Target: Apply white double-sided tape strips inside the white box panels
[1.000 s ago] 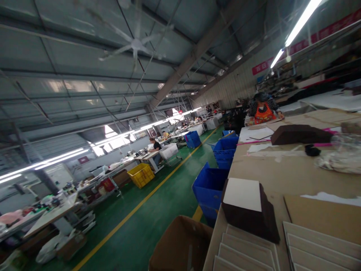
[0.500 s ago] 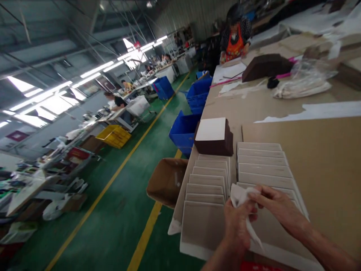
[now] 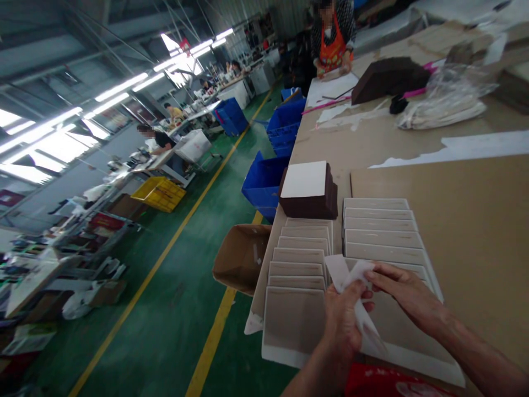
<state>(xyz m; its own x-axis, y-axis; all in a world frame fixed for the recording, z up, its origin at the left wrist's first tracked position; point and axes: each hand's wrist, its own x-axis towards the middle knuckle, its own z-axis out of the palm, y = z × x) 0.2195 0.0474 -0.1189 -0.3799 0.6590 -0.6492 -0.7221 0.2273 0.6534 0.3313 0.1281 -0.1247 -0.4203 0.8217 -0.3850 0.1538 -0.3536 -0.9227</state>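
A thin, limp white strip [image 3: 338, 270], paper or cloth, is pinched between my hands, with one tail hanging down and another end sticking up to the left. My left hand [image 3: 344, 315] grips it from below, thumb on top. My right hand [image 3: 399, 284] closes its thumb and fingertips on the upper right part. Below the hands lie two overlapping rows of flat beige panels with pale edges: the left row [image 3: 294, 314] and the right row [image 3: 380, 238]. My hands partly cover the near panels of the right row.
A dark brown stack topped by a white sheet [image 3: 305, 179] stands beyond the rows. Along the table's left side are a cardboard box [image 3: 231, 259] and blue bins [image 3: 264, 182]. Farther up the table [image 3: 475, 220] lie a dark block [image 3: 384, 82] and a plastic bag [image 3: 446, 105]. A person [image 3: 333, 44] stands at the far end.
The white strip has been spread, its left end now standing out as a flatter piece. Both hands stay on it. The view has shifted slightly, showing more red at the bottom.
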